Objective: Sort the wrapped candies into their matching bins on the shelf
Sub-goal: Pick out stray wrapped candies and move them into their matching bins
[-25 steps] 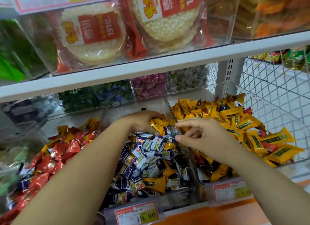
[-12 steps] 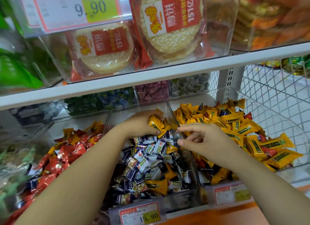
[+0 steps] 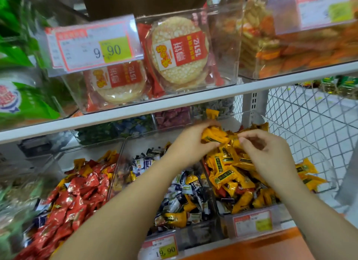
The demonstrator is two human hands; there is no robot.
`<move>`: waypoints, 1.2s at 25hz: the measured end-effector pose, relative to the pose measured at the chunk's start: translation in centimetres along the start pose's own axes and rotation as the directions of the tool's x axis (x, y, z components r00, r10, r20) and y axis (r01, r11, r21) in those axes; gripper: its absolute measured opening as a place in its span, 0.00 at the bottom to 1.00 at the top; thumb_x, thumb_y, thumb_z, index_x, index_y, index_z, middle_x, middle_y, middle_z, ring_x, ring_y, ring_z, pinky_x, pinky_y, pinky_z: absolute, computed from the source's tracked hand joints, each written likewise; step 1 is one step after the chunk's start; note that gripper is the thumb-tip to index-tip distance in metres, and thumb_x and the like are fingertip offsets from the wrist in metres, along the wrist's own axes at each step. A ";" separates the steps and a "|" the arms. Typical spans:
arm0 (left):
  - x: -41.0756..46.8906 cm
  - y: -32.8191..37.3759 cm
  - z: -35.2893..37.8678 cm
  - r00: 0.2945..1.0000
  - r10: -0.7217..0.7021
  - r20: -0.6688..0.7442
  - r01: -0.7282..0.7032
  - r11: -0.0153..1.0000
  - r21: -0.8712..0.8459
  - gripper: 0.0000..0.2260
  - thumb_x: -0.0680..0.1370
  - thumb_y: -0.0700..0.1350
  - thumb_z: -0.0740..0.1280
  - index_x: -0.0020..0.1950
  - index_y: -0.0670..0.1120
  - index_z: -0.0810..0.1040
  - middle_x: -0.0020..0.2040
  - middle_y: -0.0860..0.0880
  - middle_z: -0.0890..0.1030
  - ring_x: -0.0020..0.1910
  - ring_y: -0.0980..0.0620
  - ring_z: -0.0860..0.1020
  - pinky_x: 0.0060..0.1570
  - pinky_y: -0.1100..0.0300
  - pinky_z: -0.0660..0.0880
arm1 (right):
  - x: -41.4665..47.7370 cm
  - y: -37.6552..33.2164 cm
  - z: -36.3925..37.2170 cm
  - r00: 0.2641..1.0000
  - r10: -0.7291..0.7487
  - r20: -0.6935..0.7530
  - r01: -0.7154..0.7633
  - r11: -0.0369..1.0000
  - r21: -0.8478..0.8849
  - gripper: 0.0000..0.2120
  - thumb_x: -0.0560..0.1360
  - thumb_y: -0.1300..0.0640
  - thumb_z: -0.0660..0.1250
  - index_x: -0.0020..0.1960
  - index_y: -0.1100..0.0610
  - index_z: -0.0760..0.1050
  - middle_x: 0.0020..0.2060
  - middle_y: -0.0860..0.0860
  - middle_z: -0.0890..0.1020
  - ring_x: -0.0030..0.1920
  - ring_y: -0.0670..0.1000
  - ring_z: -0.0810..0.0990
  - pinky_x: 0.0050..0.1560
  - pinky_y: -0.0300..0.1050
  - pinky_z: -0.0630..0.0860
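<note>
Your left grip (image 3: pixel 190 143) is curled tight round a handful of yellow foil-wrapped candies (image 3: pixel 212 134). The bunch sticks out of the fist toward 3 o'clock, and one wrapper pokes up at 12. I take it you are holding them bunched like this so that several strays go across in one trip rather than one at a time.

Your right grip (image 3: pixel 271 155) sits at 4 o'clock from that handful, with its fingers (image 3: pixel 244 140) bent in at the wrapper ends. Whether they have pinched a candy or only touch it, I cannot tell. It looks placed to steady or tease the bunch loose.

Both grips hang over the clear plastic right-hand bin (image 3: pixel 317 157). Its heap of matching yellow candies (image 3: pixel 228 174) lies just below the handful, at 5 o'clock, so by my reading this is the drop-off and you only need to let go.

At 7 o'clock from your left grip, the clear middle bin (image 3: pixel 143 145) holds blue-and-white wrapped candies (image 3: pixel 182 184). Some stray yellow candies (image 3: pixel 175 219) are mixed in near its front, so that sorting is not yet done. Further on at 8 o'clock lies the heap of red wrapped candies (image 3: pixel 77 197).
</note>
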State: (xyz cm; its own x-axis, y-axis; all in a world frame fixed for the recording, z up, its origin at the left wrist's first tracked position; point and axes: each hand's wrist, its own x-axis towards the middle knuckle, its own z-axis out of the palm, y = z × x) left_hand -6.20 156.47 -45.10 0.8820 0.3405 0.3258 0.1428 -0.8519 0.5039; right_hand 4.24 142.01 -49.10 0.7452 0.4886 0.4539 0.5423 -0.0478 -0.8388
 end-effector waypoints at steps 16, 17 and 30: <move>-0.3 -10.0 0.4 0.927 -0.356 0.121 0.334 0.927 0.172 0.19 0.79 0.42 0.62 0.70 0.49 0.68 0.65 0.48 0.75 0.57 0.49 0.76 0.51 0.65 0.68 | -0.2 -0.8 4.7 0.853 -0.028 0.522 0.094 0.991 -0.100 0.17 0.74 0.48 0.67 0.62 0.45 0.75 0.58 0.41 0.76 0.58 0.40 0.74 0.58 0.36 0.70; -0.2 -10.4 0.8 0.927 -0.333 0.173 0.300 0.935 0.191 0.19 0.79 0.43 0.62 0.71 0.50 0.68 0.65 0.48 0.75 0.56 0.48 0.76 0.50 0.64 0.69 | 0.1 -0.7 5.2 0.835 -0.030 0.550 0.109 0.988 -0.111 0.17 0.73 0.48 0.68 0.62 0.45 0.75 0.61 0.41 0.75 0.60 0.41 0.73 0.60 0.36 0.68; -2.2 -9.3 -2.0 0.725 -0.407 0.556 0.297 0.913 0.281 0.13 0.81 0.47 0.59 0.63 0.54 0.77 0.53 0.58 0.78 0.44 0.65 0.73 0.44 0.69 0.67 | 0.8 0.1 5.6 0.817 0.022 0.576 0.021 0.998 -0.066 0.18 0.73 0.48 0.68 0.62 0.44 0.75 0.58 0.43 0.79 0.58 0.40 0.75 0.51 0.35 0.73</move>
State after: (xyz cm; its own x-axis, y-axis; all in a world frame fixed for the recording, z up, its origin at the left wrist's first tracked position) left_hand -10.34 164.45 -48.91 0.8307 0.3727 -0.4135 0.5187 -0.7878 0.3321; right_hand 2.70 147.29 -50.51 0.3972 0.8999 0.1798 0.5821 -0.0956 -0.8075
